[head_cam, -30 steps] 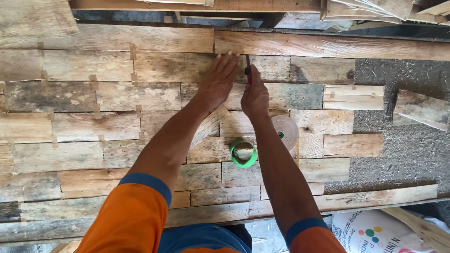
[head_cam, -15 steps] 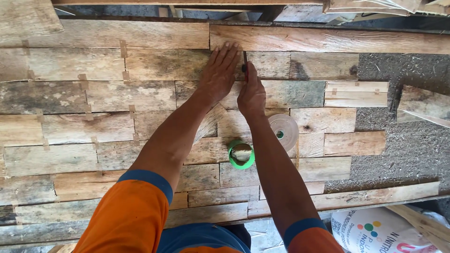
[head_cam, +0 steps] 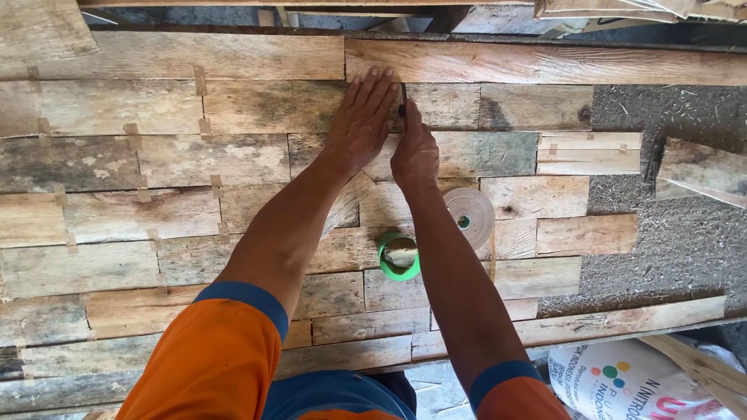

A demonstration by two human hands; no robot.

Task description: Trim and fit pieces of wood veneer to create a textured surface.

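Note:
My left hand [head_cam: 366, 117] lies flat, fingers spread, on thin weathered wood veneer sheets [head_cam: 233, 163] laid edge to edge. Right beside it, my right hand [head_cam: 415, 152] grips a slim dark blade-like tool [head_cam: 403, 105] held upright against the seam between two sheets. Short strips of brown tape [head_cam: 201, 82] bridge several of the seams to the left. Near my right forearm lie a brown paper tape roll [head_cam: 469, 216] and a small green ring-shaped holder [head_cam: 399, 255].
Rough grey fibrous board [head_cam: 669, 225] shows at the right where no sheets lie. Loose wood pieces [head_cam: 700, 171] sit at the right edge. A white printed sack [head_cam: 622, 381] lies at the bottom right. Long planks [head_cam: 545, 62] run along the far side.
Both hands stay together at the same seam. The view has shifted slightly, so the hands sit a little lower in the frame.

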